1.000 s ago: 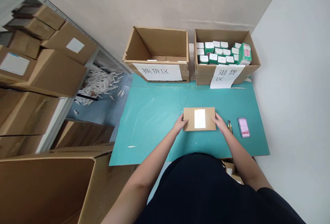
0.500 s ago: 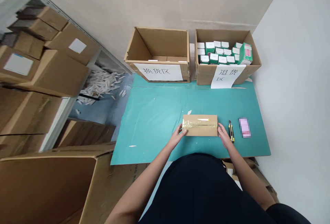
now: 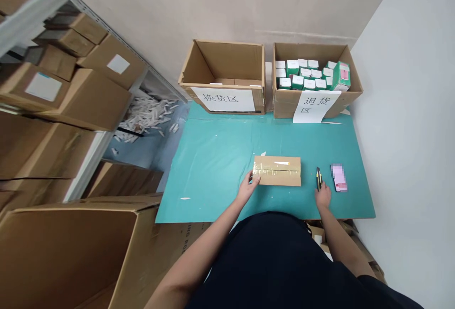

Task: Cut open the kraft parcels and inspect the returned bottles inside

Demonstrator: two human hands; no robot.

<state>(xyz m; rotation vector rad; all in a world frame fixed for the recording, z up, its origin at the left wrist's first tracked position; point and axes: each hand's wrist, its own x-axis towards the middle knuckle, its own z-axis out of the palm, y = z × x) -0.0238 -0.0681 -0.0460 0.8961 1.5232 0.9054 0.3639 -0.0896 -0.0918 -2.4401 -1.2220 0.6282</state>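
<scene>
A small brown cardboard box [image 3: 279, 178] lies on the green tabletop, closed along its top with shiny clear tape and bearing a thin white strip. My left hand [image 3: 249, 185] grips its left end, thumb on the near side and fingers round the corner. To the right of the box, my right hand [image 3: 323, 196] has its fingers closed on the lower end of a black and yellow utility knife [image 3: 319, 178]. The knife's other end points away from me. Just right of that hand lies a phone [image 3: 339, 178] with a blurred pinkish face.
At the table's [image 3: 209, 157] back stand an open carton [image 3: 223, 99] and another carton [image 3: 282, 105] full of green-and-white boxes, both with paper signs. Shelves of cartons [image 3: 95, 95] and a big open carton [image 3: 142, 238] are on the left; a white wall [image 3: 408, 110] closes the right.
My right hand has left the box's right end, moved right and taken hold of the utility knife. My left hand stays on the box. The view has shifted slightly.
</scene>
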